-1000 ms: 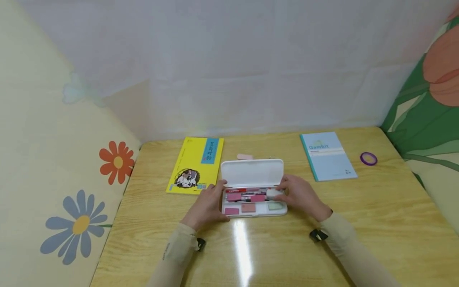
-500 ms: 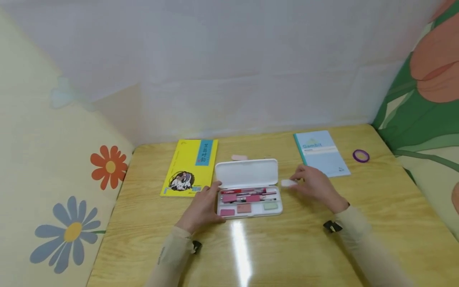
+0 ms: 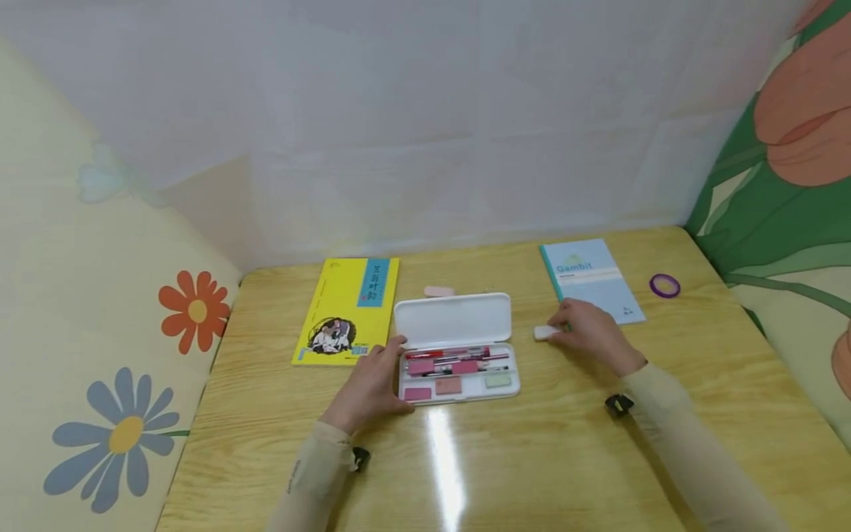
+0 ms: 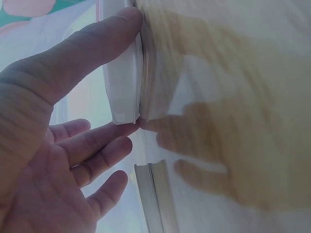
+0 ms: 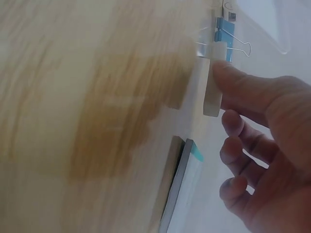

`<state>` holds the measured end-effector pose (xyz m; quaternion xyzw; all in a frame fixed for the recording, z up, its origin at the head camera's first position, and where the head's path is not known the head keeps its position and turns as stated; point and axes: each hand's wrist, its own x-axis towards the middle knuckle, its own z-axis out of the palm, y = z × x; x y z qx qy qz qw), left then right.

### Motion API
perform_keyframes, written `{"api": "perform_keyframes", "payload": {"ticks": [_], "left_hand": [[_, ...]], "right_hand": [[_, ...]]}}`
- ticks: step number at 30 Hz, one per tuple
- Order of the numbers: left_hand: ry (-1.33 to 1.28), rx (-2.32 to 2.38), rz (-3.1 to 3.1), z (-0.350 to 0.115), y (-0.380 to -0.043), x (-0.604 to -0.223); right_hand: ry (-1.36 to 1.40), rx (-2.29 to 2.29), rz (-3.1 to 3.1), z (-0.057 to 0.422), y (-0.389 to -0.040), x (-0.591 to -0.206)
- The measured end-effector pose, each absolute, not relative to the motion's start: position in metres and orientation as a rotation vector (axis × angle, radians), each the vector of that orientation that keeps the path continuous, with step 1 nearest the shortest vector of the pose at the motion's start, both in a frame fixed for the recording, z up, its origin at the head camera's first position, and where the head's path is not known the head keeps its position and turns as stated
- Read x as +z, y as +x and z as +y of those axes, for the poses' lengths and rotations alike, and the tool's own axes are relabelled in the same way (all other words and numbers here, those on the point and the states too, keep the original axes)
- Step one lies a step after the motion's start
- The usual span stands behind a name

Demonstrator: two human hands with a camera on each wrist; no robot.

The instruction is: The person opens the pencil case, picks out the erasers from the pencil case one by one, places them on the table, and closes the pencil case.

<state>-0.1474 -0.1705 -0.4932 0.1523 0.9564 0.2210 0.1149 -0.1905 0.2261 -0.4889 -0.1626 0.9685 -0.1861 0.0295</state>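
An open white pencil case [image 3: 453,321] lies on the table, its lid tipped back. Inside are several pens [image 3: 459,354], pink erasers and a pale green eraser [image 3: 497,380]. My left hand [image 3: 372,388] grips the case's left end, thumb at the front edge and fingers at the back. The left wrist view shows that thumb [image 4: 104,39] over the white case wall [image 4: 122,82]. To the right of the case, my right hand [image 3: 592,334] pinches a white eraser [image 3: 545,332] between thumb and fingertips. In the right wrist view the eraser [image 5: 212,92] stands close over the tabletop.
A yellow book [image 3: 349,303] lies left of the case and a light blue notebook [image 3: 592,277] at the back right. Beyond it is a purple ring [image 3: 665,285]. A pale pink eraser [image 3: 439,291] lies behind the lid. A blue binder clip [image 5: 225,33] shows in the right wrist view.
My right hand has taken the white eraser out of the pencil case and carried it right, down toward the table near the notebook. The left hand has kept its grip on the case.
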Motion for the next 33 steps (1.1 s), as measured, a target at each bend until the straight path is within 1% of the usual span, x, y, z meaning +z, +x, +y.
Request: {"api": "perform_keyframes", "payload": {"ticks": [21, 26, 29, 33], "left_hand": [[0.431, 0.623, 2.816, -0.174, -0.145, -0.488], [0.430, 0.638, 2.806, -0.173, -0.144, -0.490], [0.440, 0.647, 2.800, -0.171, -0.145, -0.490], [0.439, 0.652, 2.794, -0.169, -0.145, -0.489]], "right_hand": [[-0.453, -0.586, 2.978, 0.218, -0.194, -0.497], [-0.431, -0.569, 2.991, 0.215, -0.189, -0.494], [-0.496, -0.624, 3.024, 0.206, -0.180, -0.487], [-0.701, -0.753, 3.028, 0.179, -0.167, -0.483]]}}
